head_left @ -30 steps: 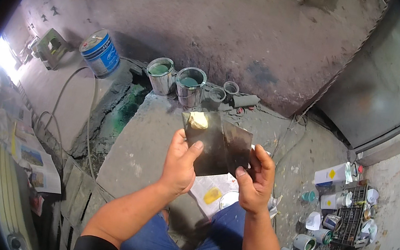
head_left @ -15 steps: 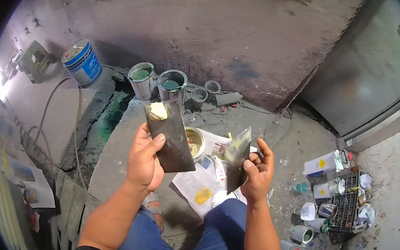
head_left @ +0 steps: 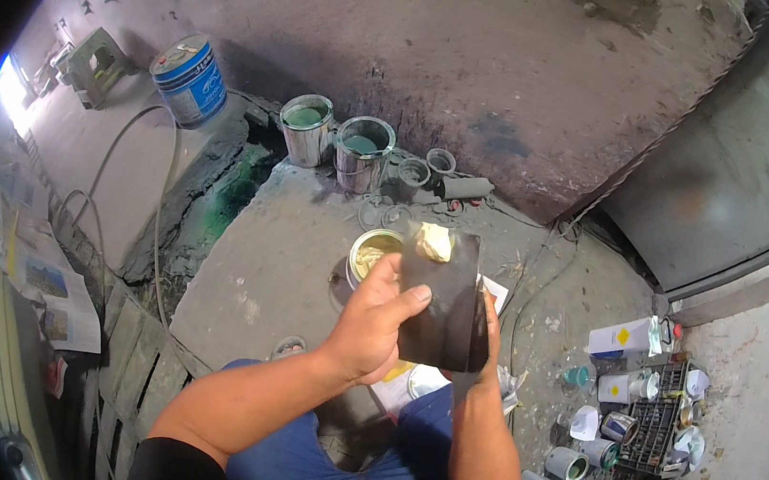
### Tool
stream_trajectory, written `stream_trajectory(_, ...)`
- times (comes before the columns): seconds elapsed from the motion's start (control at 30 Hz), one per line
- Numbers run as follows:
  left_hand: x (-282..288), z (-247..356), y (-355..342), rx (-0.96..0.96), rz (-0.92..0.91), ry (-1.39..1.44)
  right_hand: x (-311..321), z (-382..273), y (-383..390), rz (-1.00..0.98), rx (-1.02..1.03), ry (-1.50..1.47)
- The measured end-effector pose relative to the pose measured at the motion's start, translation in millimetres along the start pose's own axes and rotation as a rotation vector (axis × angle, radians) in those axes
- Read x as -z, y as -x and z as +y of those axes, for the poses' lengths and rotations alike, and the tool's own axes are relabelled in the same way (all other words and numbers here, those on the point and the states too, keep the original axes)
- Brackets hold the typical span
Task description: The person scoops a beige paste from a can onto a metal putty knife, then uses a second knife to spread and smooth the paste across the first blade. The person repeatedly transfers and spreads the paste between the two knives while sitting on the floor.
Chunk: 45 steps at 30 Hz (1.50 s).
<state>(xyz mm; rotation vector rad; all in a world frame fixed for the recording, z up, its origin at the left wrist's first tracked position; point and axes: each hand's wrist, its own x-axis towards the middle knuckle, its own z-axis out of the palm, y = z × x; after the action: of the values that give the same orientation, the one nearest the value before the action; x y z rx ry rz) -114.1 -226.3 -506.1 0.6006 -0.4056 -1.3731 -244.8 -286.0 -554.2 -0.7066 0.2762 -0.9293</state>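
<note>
My left hand (head_left: 365, 332) grips a dark flat plate (head_left: 432, 308) with a cream lump of paste (head_left: 433, 242) near its top edge, the thumb pressed on its face. My right hand (head_left: 485, 366) is largely hidden behind the plates, fingers closed round the right edge of a second dark plate (head_left: 478, 340), which overlaps the first. Just beyond my left fingers stands an open tin (head_left: 365, 261) of yellowish material. Part of a paper sheet (head_left: 387, 396) lies below the plates.
Two paint cans (head_left: 359, 165) and smaller cups stand by the back wall, with a blue pail (head_left: 189, 82) further left. A hose (head_left: 158, 246) crosses broken concrete. Containers surround a black crate (head_left: 654, 431) at right. Newspapers (head_left: 69, 307) lie at left.
The plates were separated half a second ago and now overlap. My left hand moved right with its plate; my right hand has slipped largely behind it. The view has shifted slightly.
</note>
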Motion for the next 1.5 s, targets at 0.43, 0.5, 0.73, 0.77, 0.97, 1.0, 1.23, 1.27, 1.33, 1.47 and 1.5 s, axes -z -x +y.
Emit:
stream_trajectory(0.43,18.1,8.5,-8.5,-0.326,-0.051,-0.388,15.7,-13.9,-7.5,0.124,0.065,0.504)
stream_trajectory(0.5,15.9,10.0,-8.4,-0.376,-0.070,-0.422,14.3,-18.6,-12.1,0.177,0.095,0.501)
stream_trajectory(0.73,13.2,11.9,-9.6,-0.411,-0.058,-0.410,29.4,-31.3,-14.6,0.369,0.227,0.777)
stream_trajectory(0.77,13.8,11.7,-9.5,-0.417,-0.054,-0.400,28.8,-32.9,-12.9,0.423,0.240,0.750)
stream_trajectory(0.97,18.1,18.0,-18.5,-0.479,-0.045,-0.358,25.0,-52.1,17.4,0.178,0.292,0.565)
stream_trajectory(1.0,18.1,17.4,-19.3,-0.490,-0.056,-0.349,23.1,-48.8,18.1,0.150,0.297,0.566)
stream_trajectory(1.23,30.7,19.2,-17.2,-0.281,-0.283,-0.311,9.0,-47.2,1.6,0.120,0.175,0.713)
stream_trajectory(1.27,32.0,19.4,-16.7,-0.244,-0.301,-0.373,6.9,-49.3,-0.5,0.110,0.173,0.733)
stream_trajectory(1.33,33.6,19.0,-16.3,-0.170,-0.333,-0.497,1.3,-55.0,-4.2,0.095,0.173,0.753)
stream_trajectory(1.47,28.7,25.2,-22.6,-0.354,-0.422,-1.041,0.9,-65.4,-10.2,-0.003,0.255,0.693)
stream_trajectory(1.5,26.9,25.8,-23.3,-0.387,-0.415,-1.115,1.3,-68.0,-11.8,-0.040,0.289,0.659)
